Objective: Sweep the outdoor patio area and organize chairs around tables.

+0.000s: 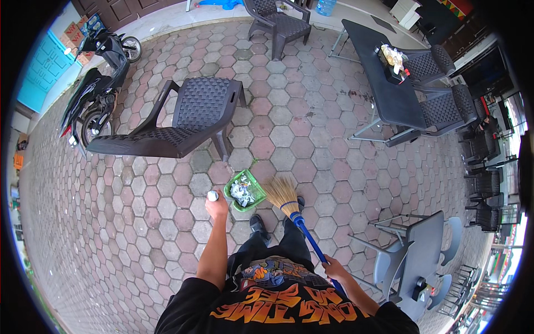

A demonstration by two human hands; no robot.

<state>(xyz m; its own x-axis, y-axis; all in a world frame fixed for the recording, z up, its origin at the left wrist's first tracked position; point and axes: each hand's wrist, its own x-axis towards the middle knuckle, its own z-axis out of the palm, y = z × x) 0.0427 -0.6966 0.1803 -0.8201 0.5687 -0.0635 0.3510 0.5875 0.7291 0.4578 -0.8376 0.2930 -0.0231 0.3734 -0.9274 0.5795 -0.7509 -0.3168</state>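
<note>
My left hand (216, 206) grips the upright handle (213, 196) of a green plastic dustpan (258, 194). Scraps of white paper litter (242, 192) lie inside the pan, which is low over or on the paving; I cannot tell which. In my right hand (335, 268) is the blue handle (313, 245) of a straw broom. The broom's bristles (282, 192) fan out just right of the pan's open edge, close to it or touching. My two shod feet (258, 224) are below the pan and the broom head.
Hexagonal paving blocks (326, 205) cover the ground. A brown woven-pattern plastic armchair (204, 104) stands ahead on the left, with a motorcycle (100, 87) beyond it. Another armchair (283, 27) is farther ahead. Folding tables (367, 71) with chairs stand on the right.
</note>
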